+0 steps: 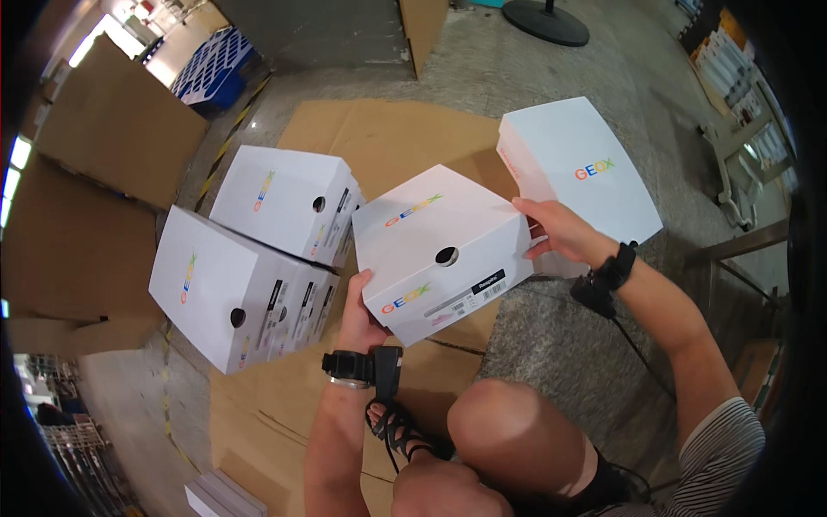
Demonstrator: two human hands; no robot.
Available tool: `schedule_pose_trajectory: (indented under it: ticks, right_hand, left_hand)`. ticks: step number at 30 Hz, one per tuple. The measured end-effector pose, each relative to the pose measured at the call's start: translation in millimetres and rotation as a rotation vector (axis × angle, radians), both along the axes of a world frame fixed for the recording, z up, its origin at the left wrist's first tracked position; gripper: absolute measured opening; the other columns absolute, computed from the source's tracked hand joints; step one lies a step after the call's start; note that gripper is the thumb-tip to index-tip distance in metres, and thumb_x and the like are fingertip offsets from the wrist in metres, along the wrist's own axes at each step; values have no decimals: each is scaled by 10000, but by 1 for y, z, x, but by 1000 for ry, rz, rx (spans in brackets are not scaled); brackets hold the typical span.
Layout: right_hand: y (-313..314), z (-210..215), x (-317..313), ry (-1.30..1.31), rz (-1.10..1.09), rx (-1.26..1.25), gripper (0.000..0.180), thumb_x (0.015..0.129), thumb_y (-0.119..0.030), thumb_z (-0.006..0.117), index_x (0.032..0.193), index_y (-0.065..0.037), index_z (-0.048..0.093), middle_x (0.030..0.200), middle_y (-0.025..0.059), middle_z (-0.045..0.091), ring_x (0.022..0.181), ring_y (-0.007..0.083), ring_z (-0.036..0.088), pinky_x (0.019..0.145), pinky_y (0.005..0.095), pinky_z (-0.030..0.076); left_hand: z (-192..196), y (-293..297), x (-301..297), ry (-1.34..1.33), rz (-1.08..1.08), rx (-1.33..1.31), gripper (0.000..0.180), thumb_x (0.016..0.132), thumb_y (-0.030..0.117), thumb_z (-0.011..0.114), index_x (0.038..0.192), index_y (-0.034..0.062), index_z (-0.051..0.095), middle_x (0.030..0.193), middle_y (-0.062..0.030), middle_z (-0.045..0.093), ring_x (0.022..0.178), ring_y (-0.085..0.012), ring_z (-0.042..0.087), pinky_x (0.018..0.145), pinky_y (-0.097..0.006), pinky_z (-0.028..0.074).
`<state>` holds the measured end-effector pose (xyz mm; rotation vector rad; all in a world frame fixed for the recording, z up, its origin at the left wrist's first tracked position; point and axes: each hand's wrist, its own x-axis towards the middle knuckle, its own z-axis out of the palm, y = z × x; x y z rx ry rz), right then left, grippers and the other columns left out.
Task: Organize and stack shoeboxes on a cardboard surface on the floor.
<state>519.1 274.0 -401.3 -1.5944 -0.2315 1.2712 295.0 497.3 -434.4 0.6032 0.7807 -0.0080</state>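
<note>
I hold a white shoe box (435,246) with coloured lettering and a round hole in its end between both hands, above a flattened cardboard sheet (388,138). My left hand (360,314) grips its lower left corner. My right hand (556,228) holds its upper right edge. Another white box (581,168) lies just behind my right hand. Two stacks of matching white boxes (258,258) stand to the left, close to my left hand.
Large brown cartons (112,129) rise at the left. A blue pallet (211,65) lies far left at the back, a round black stand base (547,21) at the top. My bent knee (508,431) and sandalled foot (405,431) are below. Shelving (732,77) stands at the right.
</note>
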Motion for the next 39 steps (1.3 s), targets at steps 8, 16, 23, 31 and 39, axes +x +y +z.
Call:
schedule_pose_trajectory:
  ticks: [8, 16, 23, 31, 39]
  right_hand:
    - [-76, -3, -89, 408, -377, 262, 563, 832, -383, 511, 1257, -76, 307, 1159, 83, 421, 1039, 229, 442, 835, 400, 417]
    - [22, 105, -86, 151, -658, 772, 645, 813, -376, 538, 1298, -81, 233, 1192, 67, 401, 1058, 185, 437, 865, 380, 388]
    - [126, 155, -3, 201, -581, 1055, 526, 786, -412, 517, 1160, -58, 407, 1093, 54, 485, 1012, 164, 467, 810, 368, 406]
    - [274, 66, 106, 147, -636, 684, 624, 701, -449, 568, 1156, -66, 378, 1034, 98, 447, 878, 205, 449, 776, 379, 405]
    - [344, -168, 85, 2, -207, -102, 595, 696, -396, 634, 1120, -29, 433, 1002, 123, 537, 893, 230, 525, 721, 397, 447]
  left_hand:
    - [58, -35, 7, -29, 46, 260, 470, 806, 344, 444, 1153, 28, 446, 1097, -111, 532, 975, -248, 533, 818, -373, 430]
    - [170, -42, 83, -483, 114, 695, 802, 761, 172, 555, 1350, 62, 21, 1288, -127, 274, 1143, -217, 367, 917, -349, 346]
    - [246, 13, 110, -467, -23, 1361, 916, 727, 209, 646, 1325, -51, 3, 1350, -199, 197, 1238, -254, 245, 994, -312, 220]
    - [233, 153, -90, 740, -525, 1909, 869, 594, 228, 753, 1295, 30, 278, 1281, -319, 254, 1195, -463, 226, 957, -476, 262]
    - [174, 179, -114, 872, -876, 1741, 761, 697, 404, 647, 1259, -1, 332, 1306, -298, 233, 1227, -442, 192, 975, -544, 194]
